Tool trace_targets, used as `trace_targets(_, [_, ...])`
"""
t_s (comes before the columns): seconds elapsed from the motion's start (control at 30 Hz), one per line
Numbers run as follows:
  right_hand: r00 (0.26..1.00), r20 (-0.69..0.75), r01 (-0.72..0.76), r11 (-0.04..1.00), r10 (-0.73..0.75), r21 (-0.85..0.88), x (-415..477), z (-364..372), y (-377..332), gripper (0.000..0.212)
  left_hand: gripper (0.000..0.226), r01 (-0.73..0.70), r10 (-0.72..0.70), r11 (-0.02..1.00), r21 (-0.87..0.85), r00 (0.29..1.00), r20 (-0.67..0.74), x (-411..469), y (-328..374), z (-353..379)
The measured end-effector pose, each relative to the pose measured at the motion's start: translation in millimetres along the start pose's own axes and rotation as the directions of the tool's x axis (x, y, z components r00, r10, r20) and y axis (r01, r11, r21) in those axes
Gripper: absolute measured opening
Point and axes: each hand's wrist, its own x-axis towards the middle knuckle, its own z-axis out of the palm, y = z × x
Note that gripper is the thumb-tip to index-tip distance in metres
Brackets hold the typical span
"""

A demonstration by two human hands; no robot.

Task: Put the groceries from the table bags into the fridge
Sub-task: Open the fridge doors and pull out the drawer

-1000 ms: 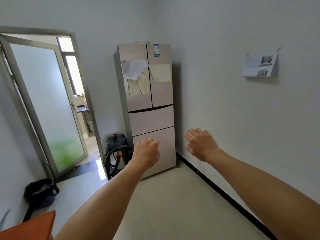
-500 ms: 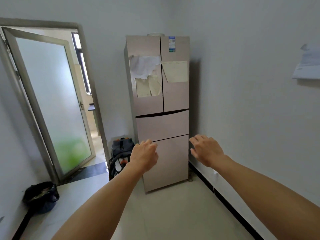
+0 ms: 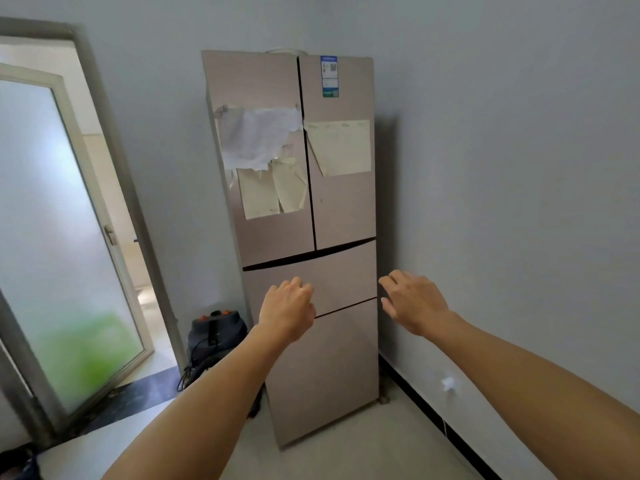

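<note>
Both arms outstretched, left hand and right hand empty before closed fridge

The fridge in front of you has a smooth, brushed-looking beige finish with a soft sheen. Crumpled white paper and flat cream paper sheets stick to its upper doors, beside a glossy printed label. To your left, the door is frosted glass in a matt grey metal frame. The walls look matt and painted; the floor is smooth pale tile. The far vacuum looks like dark plastic.
</note>
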Motion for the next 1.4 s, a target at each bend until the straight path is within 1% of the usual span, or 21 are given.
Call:
trace_targets(0.23, [1.0, 0.006, 0.002, 1.0, -0.002, 0.001, 115.7, 86.2, 37.2, 0.036, 0.022, -0.014, 0.014, 0.999, 0.037, 1.0, 0.011, 122.0, -30.4, 83.4])
trace_targets(0.37, [1.0, 0.018, -0.001, 0.998, 0.0, 0.055, 193.3, 139.4, 63.2, 0.038, 0.024, -0.015, 0.012, 0.996, 0.083, 0.999, 0.029, 201.3, -49.1, 122.3])
trace_targets(0.43, [1.0, 0.02, -0.005, 0.997, 0.003, 0.079, 235.3, 164.2, 75.3, 0.04, 0.025, -0.026, 0.024, 0.993, 0.117, 1.0, 0.015, 239.5, -58.4, 137.6])
trace_targets(0.53, [0.999, 0.037, -0.034, 0.987, 0.028, 0.159, 288.2, 199.8, 83.7, 0.042, 0.025, -0.014, 0.017, 0.992, 0.123, 1.0, -0.023, 286.0, -73.8, 160.1])
trace_targets(0.6, [0.997, 0.07, -0.042, 0.978, 0.028, 0.206, 313.4, 225.1, 81.4, 0.042, 0.023, -0.031, 0.031, 0.989, 0.144, 1.0, 0.002, 307.8, -84.3, 179.7])
trace_targets(0.67, [0.996, 0.076, -0.064, 0.964, 0.045, 0.26, 338.1, 250.7, 79.0, 0.041, 0.017, -0.049, 0.051, 0.983, 0.178, 0.999, -0.007, 333.1, -98.4, 200.6])
trace_targets(0.77, [0.989, 0.099, -0.14, 0.914, 0.11, 0.382, 376.5, 282.7, 77.4, 0.04, 0.01, -0.064, 0.08, 0.975, 0.214, 0.995, -0.067, 375.8, -121.1, 227.6])
trace_targets(0.83, [0.975, 0.137, -0.219, 0.852, 0.174, 0.476, 402.0, 306.4, 73.8, 0.042, 0.015, -0.112, 0.135, 0.96, 0.255, 0.988, -0.074, 404.9, -135.3, 243.8])
trace_targets(0.87, [0.961, 0.178, -0.275, 0.791, 0.211, 0.546, 415.9, 319.0, 70.4, 0.042, 0.017, -0.139, 0.163, 0.955, 0.264, 0.984, -0.075, 419.4, -142.3, 252.3])
trace_targets(0.93, [0.915, 0.266, -0.401, 0.63, 0.303, 0.665, 444.9, 338.9, 64.0, 0.04, 0.027, -0.188, 0.218, 0.949, 0.255, 0.971, -0.095, 447.1, -156.1, 270.2])
trace_targets(1.0, [0.839, 0.355, -0.528, 0.454, 0.413, 0.718, 473.6, 355.8, 58.1, 0.043, 0.035, -0.245, 0.29, 0.934, 0.262, 0.945, -0.153, 474.7, -169.9, 286.2])
trace_targets(1.07, [0.733, 0.484, -0.632, 0.218, 0.478, 0.744, 498.1, 375.8, 52.2, 0.051, 0.037, -0.297, 0.367, 0.909, 0.292, 0.903, -0.225, 502.9, -183.3, 300.3])
trace_targets(1.13, [0.611, 0.618, -0.677, -0.078, 0.495, 0.732, 519.6, 401.3, 46.8, 0.063, 0.041, -0.325, 0.426, 0.882, 0.341, 0.859, -0.283, 526.4, -195.7, 313.8])
trace_targets(1.17, [0.541, 0.686, -0.674, -0.238, 0.487, 0.7, 529.4, 413.4, 43.7, 0.072, 0.044, -0.333, 0.454, 0.866, 0.373, 0.836, -0.307, 534.8, -200.7, 321.2])
trace_targets(1.2, [0.478, 0.742, -0.639, -0.394, 0.469, 0.661, 538.2, 426.3, 40.8, 0.078, 0.048, -0.339, 0.478, 0.851, 0.401, 0.817, -0.323, 539.9, -204.7, 328.2])
trace_targets(1.23, [0.425, 0.785, -0.58, -0.531, 0.45, 0.618, 546.4, 435.5, 37.6, 0.079, 0.052, -0.34, 0.493, 0.84, 0.422, 0.804, -0.334, 542.3, -207.2, 334.1])
trace_targets(1.27, [0.387, 0.813, -0.504, -0.64, 0.434, 0.581, 554.3, 439.1, 33.5, 0.076, 0.055, -0.337, 0.501, 0.833, 0.439, 0.795, -0.341, 543.4, -208.8, 338.7])
trace_targets(1.3, [0.353, 0.834, -0.44, -0.712, 0.423, 0.547, 561.6, 439.9, 28.7, 0.073, 0.056, -0.332, 0.509, 0.826, 0.456, 0.787, -0.35, 544.2, -209.6, 342.0])
trace_targets(1.33, [0.328, 0.844, -0.383, -0.756, 0.425, 0.53, 568.4, 440.4, 23.5, 0.073, 0.056, -0.328, 0.516, 0.821, 0.468, 0.777, -0.361, 545.1, -210.0, 344.3])
trace_targets(1.4, [0.279, 0.857, -0.322, -0.799, 0.433, 0.508, 576.7, 442.9, 14.2, 0.074, 0.055, -0.334, 0.529, 0.816, 0.471, 0.76, -0.377, 546.4, -210.7, 347.4])
